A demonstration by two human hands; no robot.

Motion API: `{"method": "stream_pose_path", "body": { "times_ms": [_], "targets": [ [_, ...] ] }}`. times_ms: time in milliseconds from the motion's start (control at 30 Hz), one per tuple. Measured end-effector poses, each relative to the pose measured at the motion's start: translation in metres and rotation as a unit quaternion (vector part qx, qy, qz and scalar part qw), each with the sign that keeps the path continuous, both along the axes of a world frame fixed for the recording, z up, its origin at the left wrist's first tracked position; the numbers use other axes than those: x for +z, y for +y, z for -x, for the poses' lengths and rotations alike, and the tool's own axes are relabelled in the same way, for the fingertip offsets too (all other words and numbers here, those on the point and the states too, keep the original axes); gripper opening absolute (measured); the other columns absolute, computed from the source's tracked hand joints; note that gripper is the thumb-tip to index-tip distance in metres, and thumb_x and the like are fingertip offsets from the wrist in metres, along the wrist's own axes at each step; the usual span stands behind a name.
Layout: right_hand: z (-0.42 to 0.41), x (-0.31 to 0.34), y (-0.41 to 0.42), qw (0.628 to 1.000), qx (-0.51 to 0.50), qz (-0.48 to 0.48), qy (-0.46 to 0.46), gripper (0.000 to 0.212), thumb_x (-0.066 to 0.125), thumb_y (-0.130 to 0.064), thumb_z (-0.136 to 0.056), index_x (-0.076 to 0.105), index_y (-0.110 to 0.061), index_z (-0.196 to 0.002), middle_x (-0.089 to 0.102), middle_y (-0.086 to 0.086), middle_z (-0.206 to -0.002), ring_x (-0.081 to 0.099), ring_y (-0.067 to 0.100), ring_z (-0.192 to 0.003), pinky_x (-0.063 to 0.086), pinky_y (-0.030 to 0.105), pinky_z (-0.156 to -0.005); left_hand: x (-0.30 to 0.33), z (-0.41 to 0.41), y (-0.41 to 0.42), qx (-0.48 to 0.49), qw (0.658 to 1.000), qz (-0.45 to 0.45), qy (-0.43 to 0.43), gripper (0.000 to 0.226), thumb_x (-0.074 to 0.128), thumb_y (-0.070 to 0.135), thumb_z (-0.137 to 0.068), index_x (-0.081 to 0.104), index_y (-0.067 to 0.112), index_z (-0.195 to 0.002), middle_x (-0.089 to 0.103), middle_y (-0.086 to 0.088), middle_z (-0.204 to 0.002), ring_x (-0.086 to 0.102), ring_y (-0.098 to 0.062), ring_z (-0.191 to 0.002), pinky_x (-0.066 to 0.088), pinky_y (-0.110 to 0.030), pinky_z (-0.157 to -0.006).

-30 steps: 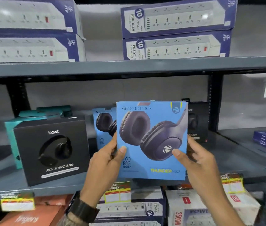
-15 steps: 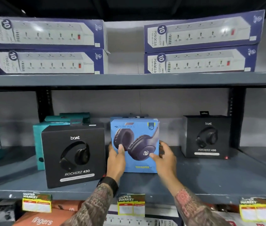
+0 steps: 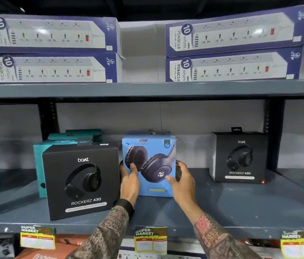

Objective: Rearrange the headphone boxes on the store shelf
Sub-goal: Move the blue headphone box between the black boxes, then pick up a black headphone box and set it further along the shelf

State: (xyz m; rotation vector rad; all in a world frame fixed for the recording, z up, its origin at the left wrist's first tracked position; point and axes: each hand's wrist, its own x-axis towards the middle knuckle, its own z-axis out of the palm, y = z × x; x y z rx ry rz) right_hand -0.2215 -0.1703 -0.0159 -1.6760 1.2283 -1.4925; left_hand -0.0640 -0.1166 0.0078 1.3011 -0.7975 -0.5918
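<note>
A blue Zebronics headphone box stands upright on the grey middle shelf. My left hand grips its left edge, thumb on the front. My right hand holds its right edge, thumb on the front. Another blue box shows just behind it, mostly hidden. A black boat Rockerz 430 box stands close on the left, near the shelf's front. A second black boat box stands further back on the right.
Teal boxes sit behind the left black box. Purple power-strip boxes are stacked in two piles on the upper shelf. Yellow price tags hang on the shelf's front edge. A dark upright post stands at the right.
Both hands carried the blue box from close in front of me back onto the shelf, between the two black boxes. Over the last half second it has stayed in place.
</note>
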Motion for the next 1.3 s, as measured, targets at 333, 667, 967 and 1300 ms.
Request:
{"method": "stream_pose_path", "body": {
  "times_ms": [333,667,967,1300],
  "targets": [
    [-0.008,0.003,0.058,0.986,-0.055,0.138,-0.072,0.035,0.074,-0.009,-0.096,0.066,-0.023,-0.126,0.068,-0.001,-0.117,0.068,0.015,-0.103,0.048,0.004,-0.077,-0.035,0.013,0.056,-0.084,0.995,0.01,-0.045,0.071,0.051,0.042,-0.111,0.019,0.026,-0.173,0.03,0.011,-0.177,0.034,-0.01,-0.161,0.024,-0.039,-0.136],
    [-0.105,0.01,0.088,0.979,0.192,0.058,-0.023,0.047,0.076,-0.019,-0.097,0.062,-0.033,-0.14,0.068,-0.006,-0.133,0.071,0.008,-0.112,0.053,0.017,-0.094,-0.015,-0.097,0.167,0.166,0.967,0.179,-0.073,0.027,0.067,0.008,-0.104,0.079,0.031,-0.112,0.084,0.012,-0.105,0.078,-0.021,-0.102,0.061,-0.044,-0.098],
    [-0.139,-0.012,0.082,0.979,0.203,-0.004,-0.019,0.064,0.07,-0.015,-0.101,0.049,-0.03,-0.159,0.063,-0.015,-0.152,0.063,0.0,-0.133,0.049,0.033,-0.118,-0.039,-0.173,0.169,0.023,0.989,0.053,-0.139,0.075,0.062,0.012,-0.108,0.024,0.029,-0.172,0.031,0.024,-0.173,0.035,0.01,-0.156,0.025,-0.041,-0.137],
    [-0.117,0.017,0.126,0.989,0.145,0.029,0.027,0.066,0.075,-0.018,-0.098,0.052,-0.032,-0.158,0.066,-0.038,-0.123,0.072,0.008,-0.114,0.047,0.011,-0.08,-0.019,-0.17,0.198,0.022,0.991,0.041,-0.129,0.058,0.061,0.011,-0.109,0.053,0.036,-0.16,0.074,0.017,-0.144,0.07,-0.006,-0.134,0.051,-0.046,-0.121]
  ]
}}
